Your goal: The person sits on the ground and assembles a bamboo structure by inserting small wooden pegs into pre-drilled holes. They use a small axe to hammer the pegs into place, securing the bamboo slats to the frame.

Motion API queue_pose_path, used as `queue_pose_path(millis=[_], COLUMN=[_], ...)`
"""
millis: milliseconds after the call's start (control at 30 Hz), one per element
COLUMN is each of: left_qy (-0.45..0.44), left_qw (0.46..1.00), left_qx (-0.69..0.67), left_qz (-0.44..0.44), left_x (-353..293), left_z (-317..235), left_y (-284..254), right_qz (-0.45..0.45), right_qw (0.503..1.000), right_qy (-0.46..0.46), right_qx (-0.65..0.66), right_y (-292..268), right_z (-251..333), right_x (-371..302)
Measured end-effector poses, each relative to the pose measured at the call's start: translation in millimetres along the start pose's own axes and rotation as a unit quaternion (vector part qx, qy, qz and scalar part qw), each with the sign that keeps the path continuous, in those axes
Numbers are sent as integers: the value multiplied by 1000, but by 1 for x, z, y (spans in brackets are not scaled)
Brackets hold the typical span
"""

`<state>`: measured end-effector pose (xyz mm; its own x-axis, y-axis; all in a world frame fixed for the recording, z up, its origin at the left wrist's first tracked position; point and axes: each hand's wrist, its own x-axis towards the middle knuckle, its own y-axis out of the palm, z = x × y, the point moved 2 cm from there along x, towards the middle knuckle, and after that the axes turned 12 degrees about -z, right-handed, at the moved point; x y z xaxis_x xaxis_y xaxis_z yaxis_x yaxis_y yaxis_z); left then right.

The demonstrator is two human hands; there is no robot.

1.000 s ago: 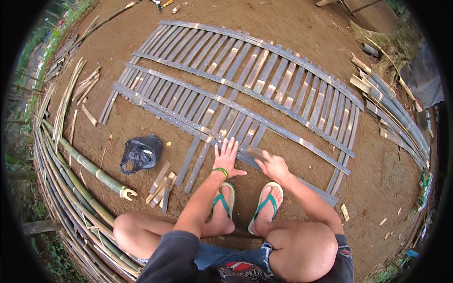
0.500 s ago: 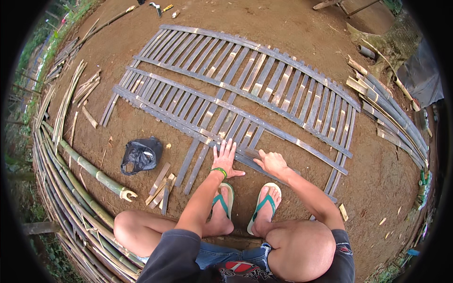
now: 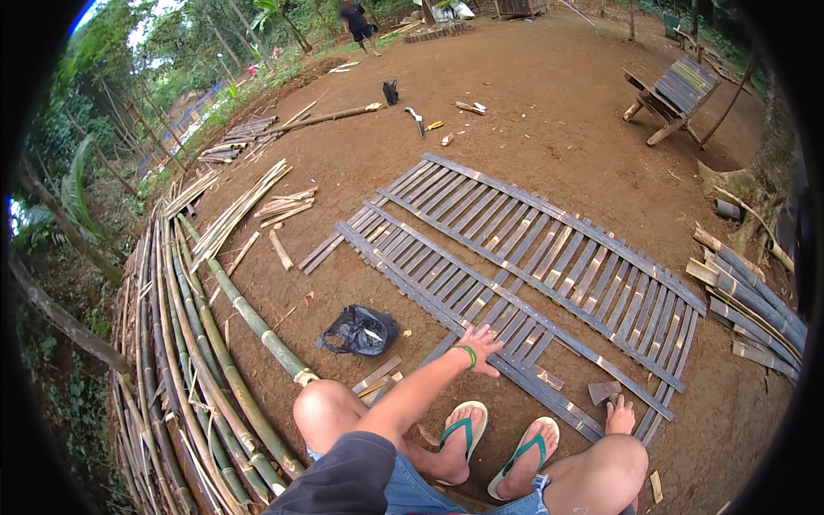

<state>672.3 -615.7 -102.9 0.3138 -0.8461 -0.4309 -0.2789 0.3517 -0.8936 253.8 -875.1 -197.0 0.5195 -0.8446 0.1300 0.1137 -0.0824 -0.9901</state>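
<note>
My left hand (image 3: pixel 481 348), a green band at its wrist, is open with fingers spread over the near long strip of a slatted bamboo panel (image 3: pixel 515 371). Whether the palm touches the strip I cannot tell. Further right, beside the panel's near right end, my right hand (image 3: pixel 620 417) is closed at the handle end of a broad-bladed tool (image 3: pixel 604 392). Its flat grey blade points away from me; the handle is mostly hidden. A second, larger slatted panel (image 3: pixel 558 240) lies just beyond, its slats dark with pale patches.
A black plastic bag (image 3: pixel 360 330) sits left of my knees. Long green bamboo poles (image 3: pixel 249 378) and split strips (image 3: pixel 240 210) lie at left. Split bamboo (image 3: pixel 747 292) is piled at right. Farther off are a hand saw (image 3: pixel 415 121), a wooden chair (image 3: pixel 674 94) and another person (image 3: pixel 360 26).
The view has tilted up and turned left. My right hand has moved away from my left, rightward along the panel with the tool. My left hand stays spread near the strip.
</note>
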Motion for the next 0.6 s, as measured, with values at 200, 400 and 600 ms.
queue_pose_path(millis=[200,400,600], left_qy=[-148,-245,-275], left_qw=[980,963,958], left_qx=[119,108,68], left_qz=[60,-22,-33], left_x=[-77,-169,-239], left_z=[117,177,243], left_y=[-118,-194,-123], right_qz=[-21,-26,13], right_qw=[999,998,1000], right_qy=[43,50,0], right_qx=[27,30,22], right_y=[30,55,36], right_z=[-12,-38,-20], right_x=[-10,-6,-16])
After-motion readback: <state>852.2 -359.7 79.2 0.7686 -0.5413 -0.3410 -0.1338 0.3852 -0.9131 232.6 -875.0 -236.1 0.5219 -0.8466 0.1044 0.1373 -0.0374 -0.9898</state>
